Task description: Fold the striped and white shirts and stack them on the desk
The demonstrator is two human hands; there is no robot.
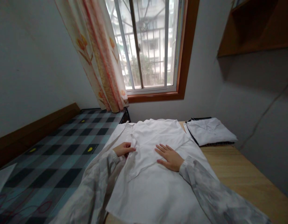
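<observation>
A white garment [155, 189], perhaps a shirt or coat, lies spread over the wooden table with light creases and one layer on top of another. Its left edge is pinched between the thumb and fingers of my left hand [124, 149], lifted slightly there. My right hand [170, 157] rests flat on the middle of the cloth, fingers spread. Both my forearms are in loose grey-white patterned sleeves. The far end of the garment, toward the window, looks gathered and wrinkled.
A folded white cloth [211, 130] lies on a black-edged item at the table's back right. The wooden table [242, 171] extends right. On the left stands a bed with a checked cover [71, 155]. A curtain [99, 56] hangs beside the window; a wooden shelf [256, 31] juts out upper right.
</observation>
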